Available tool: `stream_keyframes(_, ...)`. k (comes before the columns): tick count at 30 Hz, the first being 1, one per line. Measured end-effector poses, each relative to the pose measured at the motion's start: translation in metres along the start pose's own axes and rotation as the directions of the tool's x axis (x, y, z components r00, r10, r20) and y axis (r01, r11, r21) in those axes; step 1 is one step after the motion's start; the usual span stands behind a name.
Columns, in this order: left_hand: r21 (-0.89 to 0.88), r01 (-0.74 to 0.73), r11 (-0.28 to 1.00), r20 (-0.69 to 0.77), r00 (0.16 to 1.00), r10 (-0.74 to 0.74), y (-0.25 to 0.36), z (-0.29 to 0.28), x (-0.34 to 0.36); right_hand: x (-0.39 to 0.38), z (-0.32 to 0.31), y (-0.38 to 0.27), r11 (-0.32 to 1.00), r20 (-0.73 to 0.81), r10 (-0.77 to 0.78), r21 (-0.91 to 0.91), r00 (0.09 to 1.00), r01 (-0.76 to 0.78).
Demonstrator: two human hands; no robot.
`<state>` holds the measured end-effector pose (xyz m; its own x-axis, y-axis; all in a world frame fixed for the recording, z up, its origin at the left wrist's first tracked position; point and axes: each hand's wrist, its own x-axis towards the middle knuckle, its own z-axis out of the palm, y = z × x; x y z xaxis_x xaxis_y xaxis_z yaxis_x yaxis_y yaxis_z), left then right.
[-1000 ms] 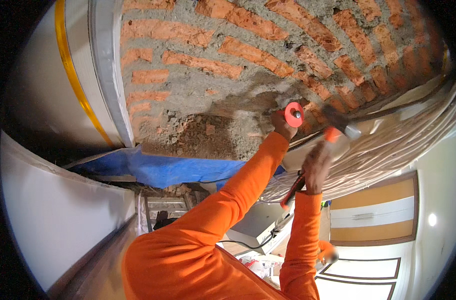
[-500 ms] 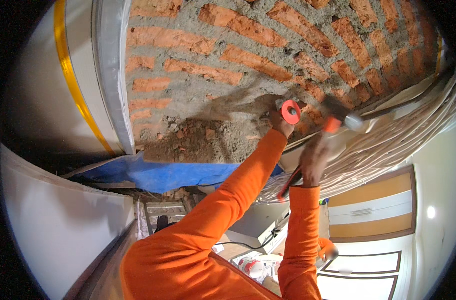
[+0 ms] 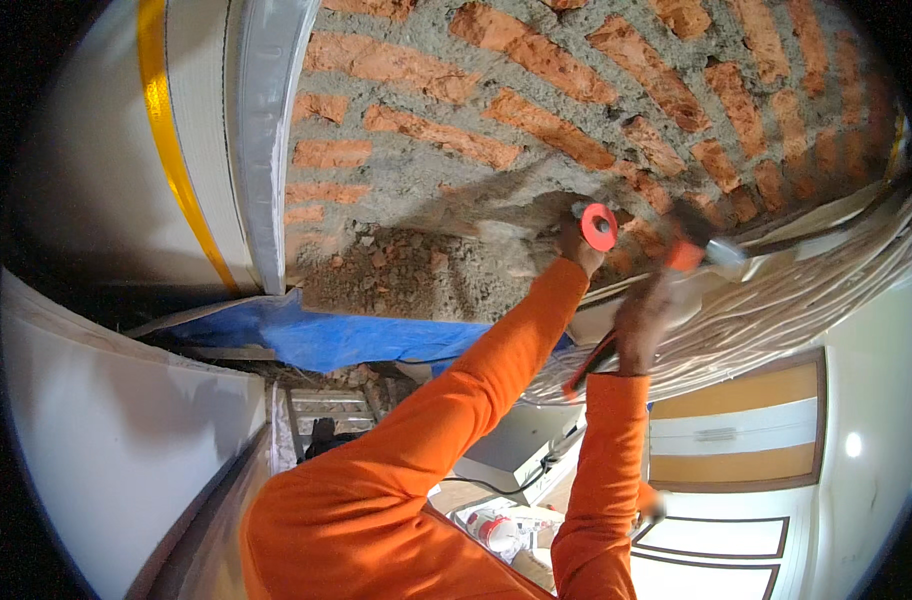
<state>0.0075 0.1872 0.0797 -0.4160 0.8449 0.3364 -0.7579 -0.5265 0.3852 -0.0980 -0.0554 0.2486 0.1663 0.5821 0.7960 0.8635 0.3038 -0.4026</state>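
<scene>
Head view, looking up a brick wall (image 3: pixel 536 110) of red bricks set in rough grey mortar, part of its lower area broken out to rubble. Both arms in orange sleeves come up from the lower edge. Left hand (image 3: pixel 576 245) raised to the wall, fingers closed around a chisel (image 3: pixel 594 225) with a round red-orange hand guard; the chisel tip meets the mortar just left of the guard, steel mostly hidden by the fist and guard. Right hand (image 3: pixel 641 325) lower and to the right, fingers wrapped tight on the handle of a hammer (image 3: pixel 691 250); its orange-collared, dark head sits blurred up near the wall, just right of the chisel guard, apart from it. A thin red cord or strap (image 3: pixel 588 365) hangs below the right wrist. Left of the brick, a pale grey metal profile (image 3: pixel 261 130) runs upright, beside a white panel with a yellow stripe (image 3: pixel 171 150). Blue tarp (image 3: pixel 346 335) lies along the base of the broken patch. A bundle of pale, ribbed conduit or sheeting (image 3: pixel 806 290) sweeps across the right side under the hammer. Below, well apart: a white box-like unit (image 3: pixel 516 455), a ladder frame (image 3: pixel 321 410), a wood-and-white door (image 3: pixel 736 420).
</scene>
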Motion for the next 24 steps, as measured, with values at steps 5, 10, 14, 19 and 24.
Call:
stream_keyframes(5,-0.698,0.541,0.468,0.334,0.825,-0.456,0.030,0.002,-0.062,-0.025,-0.029,-0.005,0.754,0.520,0.615,-0.168,0.593,-0.635)
stream_keyframes(10,0.573,0.200,0.795,0.228,0.893,-0.389,0.077,0.012,-0.109,-0.026,-0.078,-0.056,0.768,0.226,0.609,0.071,0.760,-0.636)
stream_keyframes(14,0.580,0.013,0.815,0.231,0.956,-0.179,0.060,-0.016,-0.038,-0.024,-0.018,0.001,0.947,0.057,0.306,0.085,0.950,-0.310)
stream_keyframes(19,0.258,-0.288,0.922,0.448,0.882,0.150,0.089,-0.061,-0.028,-0.058,-0.024,0.011,0.623,0.589,0.612,0.053,0.528,-0.780)
stream_keyframes(24,-0.330,0.770,0.546,0.244,0.628,-0.739,0.162,-0.052,-0.150,-0.142,-0.081,-0.013,0.303,0.516,0.784,0.166,0.344,-0.938)
